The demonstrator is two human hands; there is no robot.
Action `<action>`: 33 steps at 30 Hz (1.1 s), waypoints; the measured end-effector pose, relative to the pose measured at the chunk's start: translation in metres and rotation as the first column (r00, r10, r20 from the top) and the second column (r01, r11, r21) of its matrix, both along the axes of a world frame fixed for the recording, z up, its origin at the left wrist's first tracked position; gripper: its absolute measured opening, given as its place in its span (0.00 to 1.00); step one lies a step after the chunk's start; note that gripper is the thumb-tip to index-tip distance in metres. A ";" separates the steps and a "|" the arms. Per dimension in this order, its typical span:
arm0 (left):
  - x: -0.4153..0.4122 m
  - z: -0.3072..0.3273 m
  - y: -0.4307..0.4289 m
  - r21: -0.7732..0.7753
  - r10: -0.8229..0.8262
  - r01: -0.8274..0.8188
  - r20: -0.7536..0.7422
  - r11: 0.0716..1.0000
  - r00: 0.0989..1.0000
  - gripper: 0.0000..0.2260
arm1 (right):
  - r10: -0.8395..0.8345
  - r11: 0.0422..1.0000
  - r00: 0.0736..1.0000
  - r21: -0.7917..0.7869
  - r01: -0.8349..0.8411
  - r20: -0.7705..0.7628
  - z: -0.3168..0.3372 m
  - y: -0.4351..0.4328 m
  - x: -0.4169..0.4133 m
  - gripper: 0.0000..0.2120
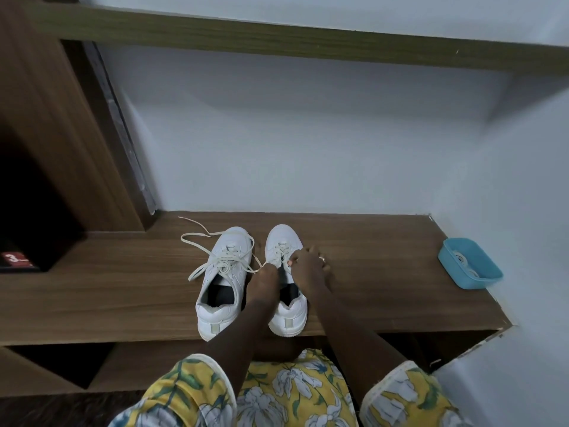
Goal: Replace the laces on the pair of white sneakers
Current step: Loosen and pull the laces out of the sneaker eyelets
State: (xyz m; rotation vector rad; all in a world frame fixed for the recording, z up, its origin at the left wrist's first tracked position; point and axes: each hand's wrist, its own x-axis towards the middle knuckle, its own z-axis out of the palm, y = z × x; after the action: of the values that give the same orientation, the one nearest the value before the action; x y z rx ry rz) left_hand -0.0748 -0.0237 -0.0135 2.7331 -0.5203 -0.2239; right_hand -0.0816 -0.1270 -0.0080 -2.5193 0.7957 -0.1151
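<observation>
Scanning from far left: dark cubby (34,195) with a red-labelled item (15,260) inside, brown wood upright panel (61,134) beside it. Wood-grain bench top (123,288) runs full width under a white wall (308,134); a wooden shelf (277,35) crosses above. Left sneaker (220,306) sits mid-bench, toe to the wall, its loose lace (200,238) sprawled left over the wood. Left hand (266,277) is between the shoes, fingers curled, pinching a lace strand (257,261). Right sneaker (288,315) is just beside the left one, heel at the bench edge. Right hand (308,263) is bent over its lacing; cannot tell whether it grips anything. Blue tray (492,277) sits far right by the corner, with pale contents too small to identify. Yellow floral sleeves (191,392) at bottom.
</observation>
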 end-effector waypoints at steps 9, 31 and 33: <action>0.000 0.001 0.000 0.012 0.005 -0.005 -0.001 1.000 1.000 0.10 | 0.017 0.983 0.993 -0.178 -0.037 -0.115 0.003 -0.006 -0.002 0.12; 0.003 -0.006 0.000 -0.012 0.010 -0.010 0.009 1.000 1.000 0.10 | -0.088 0.995 0.993 -0.062 0.083 -0.081 0.006 -0.010 -0.012 0.15; 0.003 -0.008 0.001 -0.011 0.002 -0.002 0.019 1.000 1.000 0.10 | 0.044 0.998 0.998 -0.050 -0.046 -0.041 0.009 -0.004 -0.006 0.15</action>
State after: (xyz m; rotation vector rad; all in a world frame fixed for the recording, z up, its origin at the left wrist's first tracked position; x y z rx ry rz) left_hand -0.0722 -0.0232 -0.0210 2.7273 -0.5220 -0.1943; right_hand -0.0880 -0.1306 0.0010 -2.5931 0.7601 -0.0713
